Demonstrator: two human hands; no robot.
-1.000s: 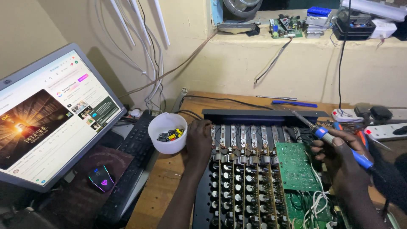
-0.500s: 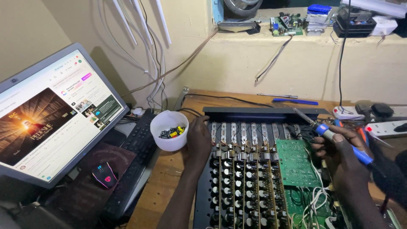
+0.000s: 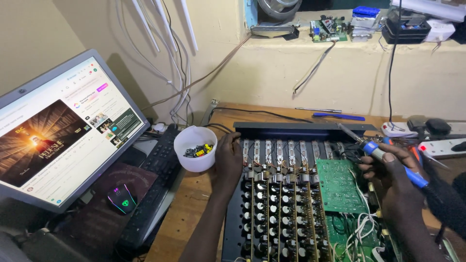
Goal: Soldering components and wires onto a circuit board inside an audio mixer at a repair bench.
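Note:
An opened audio mixer (image 3: 291, 204) lies on the wooden desk, its rows of circuit strips and a green circuit board (image 3: 339, 186) exposed. My left hand (image 3: 228, 162) rests on the mixer's left edge, fingers curled over the strips, holding nothing I can make out. A blue-handled soldering iron (image 3: 383, 156) is gripped in my right hand (image 3: 388, 177), its metal tip pointing up-left over the mixer's back right corner. Just left of my left hand stands a white plastic cup (image 3: 195, 148) with small parts inside.
A tilted monitor (image 3: 63, 131) fills the left side, with a black keyboard (image 3: 150, 194) and a lit mouse (image 3: 121, 199) beside it. A power strip (image 3: 441, 147) lies at right. Cables hang down the wall; a ledge above carries boards and boxes. A blue pen (image 3: 338, 116) lies behind the mixer.
The view has shifted slightly. Both hands stay almost where they were, the left on the mixer's edge and the right holding the soldering iron.

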